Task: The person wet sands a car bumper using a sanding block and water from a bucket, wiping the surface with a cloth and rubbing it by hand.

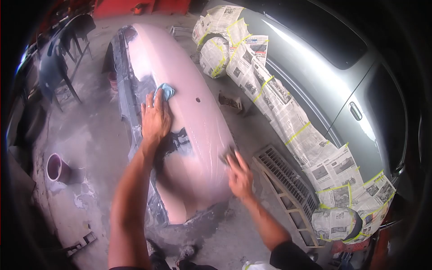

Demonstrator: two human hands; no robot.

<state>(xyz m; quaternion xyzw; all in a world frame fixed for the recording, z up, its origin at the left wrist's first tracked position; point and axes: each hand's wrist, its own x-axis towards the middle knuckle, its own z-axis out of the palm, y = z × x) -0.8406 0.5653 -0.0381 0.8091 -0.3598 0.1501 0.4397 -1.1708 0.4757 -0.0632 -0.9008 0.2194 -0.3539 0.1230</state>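
Note:
A pink-coated car bumper [177, 58], with wet streaks on its surface and grey bare patches, lies lengthwise in front of me. My left hand [156, 119] rests on its left side, with its fingers on a crumpled light-blue cloth [165, 91] pressed to the bumper. At the right edge of the bumper, my right hand [240, 174] holds a small dark pad [228, 155] against the surface. The pad is slightly blurred, so I cannot tell its exact material. A small round hole [198, 100] shows in the bumper between and beyond my hands.
On the right stands a grey car [310, 58], its wheels and lower side covered by taped newspaper [279, 105]. A slatted grille [285, 180] lies beside the bumper. A pink bucket [57, 168] stands at left. Dark body parts [56, 63] rest on a stand behind it.

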